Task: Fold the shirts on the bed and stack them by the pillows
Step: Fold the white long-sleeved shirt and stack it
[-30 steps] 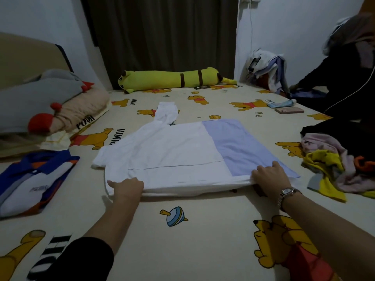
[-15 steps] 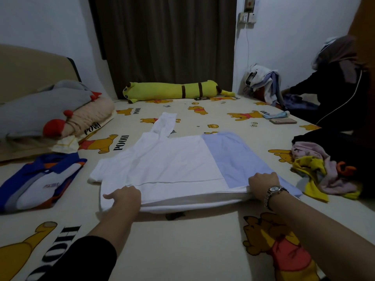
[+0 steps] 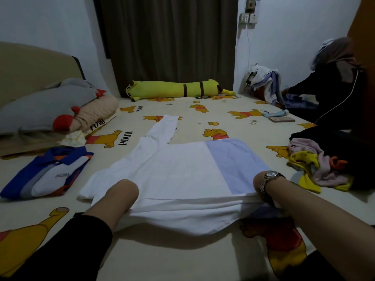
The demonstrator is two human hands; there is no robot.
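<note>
The white and light-blue shirt (image 3: 182,171) lies spread across the middle of the bed (image 3: 166,258), with its near hem lifted off the sheet and drawn toward the near edge. 1 white sleeve extends away from the body of the shirt toward the far edge. The light-blue panel occupies the right part of the shirt.

The left hand (image 3: 123,191) is at the left end of the lifted hem, wrist bent down, fingers hidden under the cloth; it grips the fabric there. The right hand (image 3: 261,183), with a metal wristwatch (image 3: 268,178) on its wrist, is at the right end of the same hem, fingers curled out of sight round the fabric. The hem is stretched taut between the 2 hands, and the cloth below it hangs in a shallow curve over the sheet.

1 folded blue, white and orange shirt (image 3: 46,173) lies near the left edge of the bed, just in front of the pillows (image 3: 50,110) at the left side. A heap of unfolded clothes (image 3: 316,167) sits at the right edge, well apart from the right hand. A long yellow plush toy (image 3: 176,89) lies along the far edge. A phone (image 3: 281,119) lies near the far right corner, beside a seated person in dark clothing (image 3: 332,84)
</note>
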